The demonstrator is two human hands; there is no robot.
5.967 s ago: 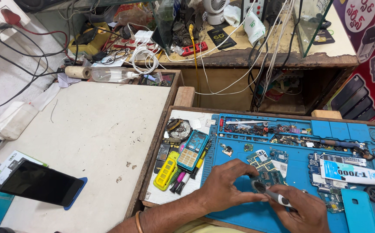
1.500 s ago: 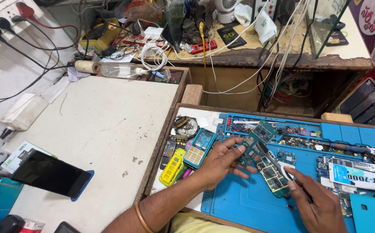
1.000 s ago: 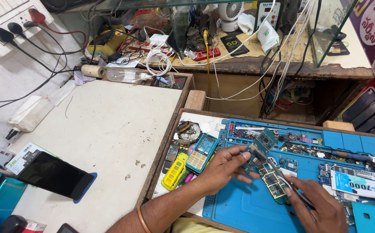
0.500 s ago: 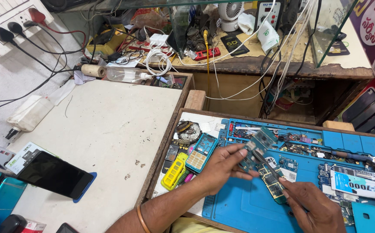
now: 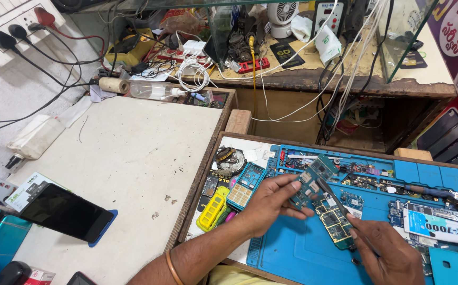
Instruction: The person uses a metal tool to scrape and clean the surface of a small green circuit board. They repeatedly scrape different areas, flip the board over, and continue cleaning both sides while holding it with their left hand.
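Head view: left hand (image 5: 268, 206) fingers pinch a circuit board (image 5: 311, 179); right hand (image 5: 389, 256) fingers grip a screwdriver (image 5: 333, 198).

A small teal circuit board (image 5: 313, 179) is held tilted above the blue mat. A thin dark tool (image 5: 331, 198), perhaps a screwdriver, slants with its tip against the board's lower edge.

i can't see my right hand (image 5: 384, 253) whole, the bottom edge cuts it, and the tool tip is too small.
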